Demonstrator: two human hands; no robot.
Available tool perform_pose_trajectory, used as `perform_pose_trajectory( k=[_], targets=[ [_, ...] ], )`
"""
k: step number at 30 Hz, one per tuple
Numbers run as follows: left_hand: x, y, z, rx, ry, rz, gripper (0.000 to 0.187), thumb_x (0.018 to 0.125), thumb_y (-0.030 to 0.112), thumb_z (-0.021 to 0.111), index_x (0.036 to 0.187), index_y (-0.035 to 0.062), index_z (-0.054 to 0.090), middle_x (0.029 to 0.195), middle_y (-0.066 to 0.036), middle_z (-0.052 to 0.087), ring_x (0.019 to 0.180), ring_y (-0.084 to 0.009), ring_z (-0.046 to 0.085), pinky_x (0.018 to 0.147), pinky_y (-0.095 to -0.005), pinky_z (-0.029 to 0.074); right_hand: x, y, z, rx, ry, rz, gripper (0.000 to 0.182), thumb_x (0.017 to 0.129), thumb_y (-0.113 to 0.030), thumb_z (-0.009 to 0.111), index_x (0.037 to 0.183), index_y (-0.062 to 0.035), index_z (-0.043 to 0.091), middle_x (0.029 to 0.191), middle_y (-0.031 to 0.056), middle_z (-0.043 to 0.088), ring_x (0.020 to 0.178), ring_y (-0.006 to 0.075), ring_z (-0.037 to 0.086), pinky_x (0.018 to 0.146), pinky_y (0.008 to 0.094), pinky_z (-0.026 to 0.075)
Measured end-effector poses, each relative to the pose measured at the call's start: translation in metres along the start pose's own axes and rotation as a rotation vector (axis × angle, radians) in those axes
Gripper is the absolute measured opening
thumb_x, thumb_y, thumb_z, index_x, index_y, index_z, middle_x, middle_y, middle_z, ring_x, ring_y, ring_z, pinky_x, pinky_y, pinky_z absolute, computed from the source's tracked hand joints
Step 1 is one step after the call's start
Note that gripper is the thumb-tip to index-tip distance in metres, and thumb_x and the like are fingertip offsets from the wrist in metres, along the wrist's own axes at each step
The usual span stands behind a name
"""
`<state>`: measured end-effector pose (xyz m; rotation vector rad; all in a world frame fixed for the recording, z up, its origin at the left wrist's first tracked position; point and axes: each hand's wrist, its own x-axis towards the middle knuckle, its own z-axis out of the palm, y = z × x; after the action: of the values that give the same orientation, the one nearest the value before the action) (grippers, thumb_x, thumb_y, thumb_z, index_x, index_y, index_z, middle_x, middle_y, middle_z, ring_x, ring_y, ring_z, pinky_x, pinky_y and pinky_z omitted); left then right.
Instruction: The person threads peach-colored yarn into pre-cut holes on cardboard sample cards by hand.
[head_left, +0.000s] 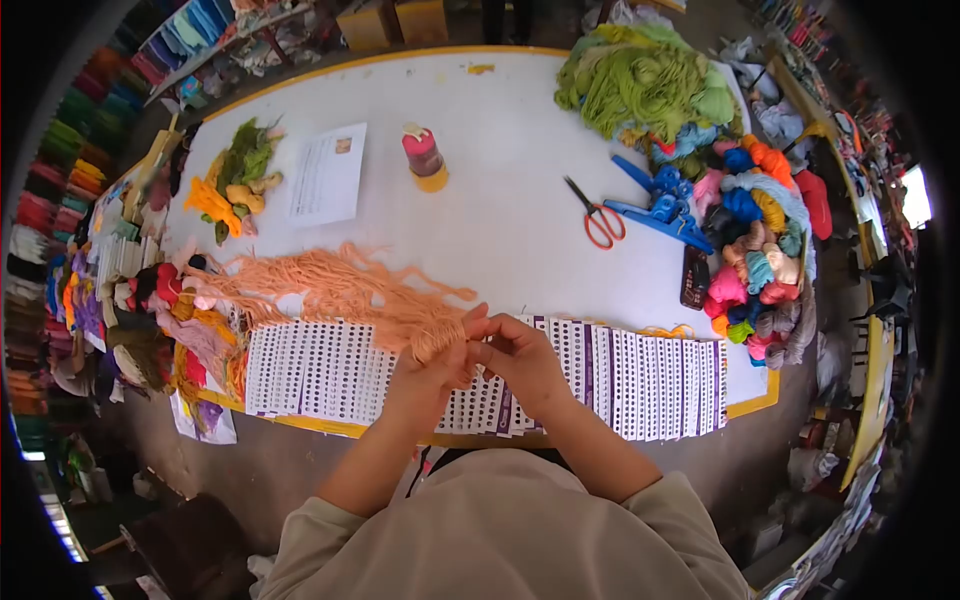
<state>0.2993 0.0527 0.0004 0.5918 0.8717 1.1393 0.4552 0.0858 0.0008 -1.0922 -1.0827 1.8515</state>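
A long bundle of peach yarn [320, 285] spreads leftward over the white table [500, 220], and its near end is gathered in my left hand [432, 375], whose fingers are closed round it. My right hand [520, 362] meets the left at the fingertips, thumb and fingers pinched together; whatever lies between them is too small to make out. Both hands are above a long row of white cards with punched dark holes [640, 385], some edged in purple, along the near side of the table.
Scissors with orange handles [605, 226], blue tools [665, 215] and a dark phone-like object [694, 277] lie right. Green yarn [645, 85] and coloured skeins [755, 240] are piled beyond. A printed sheet [330, 175], a thread cone [425, 158] and small skeins [240, 175] lie farther back.
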Motion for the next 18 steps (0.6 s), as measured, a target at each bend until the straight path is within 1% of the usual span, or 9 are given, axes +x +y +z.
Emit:
perform_pose_trajectory(
  k=[1,3,4,6,9,12,15,16,18],
  targets=[
    [-0.008,0.003,0.002,0.005,-0.015,0.02,0.037,0.097,0.023,0.054,0.122,-0.0029,0.058,0.115,-0.014,0.063,0.087,-0.0176,0.061,0.074,-0.0293,0.049,-0.007,0.001,0.003,-0.009,-0.002,-0.024,0.01,0.09,-0.008,0.063,0.1,-0.0056,0.065,0.089,-0.0017,0.064,0.076,0.0066,0.058,0.063,0.0214,0.047],
    [-0.024,0.008,0.005,0.052,0.023,-0.021,0.034,0.098,0.022,0.052,0.12,-0.0028,0.06,0.108,-0.013,0.065,0.087,-0.017,0.061,0.075,-0.0297,0.05,-0.023,0.0,0.01,0.07,-0.019,-0.013,0.009,0.093,-0.012,0.059,0.1,-0.0063,0.063,0.085,-0.002,0.063,0.071,0.005,0.054,0.061,0.0199,0.045],
    [-0.03,0.01,0.008,0.053,0.013,-0.007,0.034,0.098,0.022,0.052,0.12,-0.0028,0.06,0.108,-0.013,0.065,0.087,-0.017,0.061,0.075,-0.0297,0.05,-0.031,0.0,0.014,0.062,-0.021,-0.028,0.009,0.093,-0.012,0.059,0.1,-0.0063,0.063,0.085,-0.002,0.063,0.071,0.005,0.054,0.061,0.0199,0.045],
    [-0.042,0.009,0.012,-0.103,0.015,0.038,0.034,0.099,0.02,0.05,0.123,-0.0029,0.059,0.114,-0.01,0.065,0.09,-0.0101,0.057,0.071,-0.0244,0.045,-0.047,0.001,0.022,0.181,0.064,0.014,0.011,0.096,-0.016,0.055,0.099,-0.0071,0.059,0.081,-0.0018,0.062,0.065,0.0037,0.05,0.058,0.0193,0.043],
    [-0.058,0.008,0.009,-0.138,-0.04,-0.018,0.037,0.1,0.022,0.047,0.123,-0.005,0.058,0.112,-0.011,0.065,0.088,-0.0102,0.057,0.072,-0.026,0.046,-0.069,0.0,0.03,0.211,0.086,-0.002,0.012,0.097,-0.019,0.054,0.099,-0.0075,0.056,0.08,-0.0017,0.061,0.061,0.0033,0.046,0.055,0.0194,0.042],
    [-0.074,0.007,0.017,-0.141,-0.062,-0.012,0.039,0.101,0.024,0.045,0.122,-0.0062,0.058,0.106,-0.013,0.066,0.085,-0.0102,0.056,0.073,-0.0269,0.046,-0.088,-0.001,0.037,0.013,0.078,-0.07,0.01,0.095,-0.016,0.058,0.098,-0.0069,0.059,0.08,-0.0023,0.061,0.066,0.0026,0.051,0.054,0.0195,0.041],
    [-0.085,0.006,0.026,-0.114,-0.125,-0.049,0.039,0.102,0.024,0.044,0.122,-0.0063,0.058,0.103,-0.012,0.066,0.079,-0.0091,0.055,0.073,-0.0269,0.046,-0.102,0.007,0.041,0.006,0.043,-0.213,0.007,0.092,-0.013,0.062,0.094,-0.0062,0.061,0.081,-0.0034,0.061,0.071,0.0023,0.052,0.055,0.0188,0.041],
    [-0.087,0.005,0.027,-0.111,-0.141,-0.042,0.039,0.102,0.024,0.044,0.122,-0.0063,0.058,0.103,-0.012,0.066,0.079,-0.0091,0.055,0.073,-0.0269,0.046,-0.111,0.003,0.041,-0.015,0.051,-0.203,0.006,0.092,-0.013,0.062,0.092,-0.0068,0.061,0.082,-0.0033,0.061,0.071,0.0025,0.052,0.056,0.0185,0.04],
    [-0.094,0.003,0.029,-0.144,-0.163,-0.042,0.037,0.101,0.022,0.046,0.122,-0.0064,0.058,0.098,-0.008,0.066,0.071,-0.0074,0.051,0.073,-0.0257,0.046,-0.123,0.001,0.038,-0.029,0.06,-0.191,0.006,0.091,-0.013,0.062,0.092,-0.0076,0.061,0.083,-0.003,0.061,0.072,0.0025,0.053,0.056,0.0181,0.04]
  ],
)
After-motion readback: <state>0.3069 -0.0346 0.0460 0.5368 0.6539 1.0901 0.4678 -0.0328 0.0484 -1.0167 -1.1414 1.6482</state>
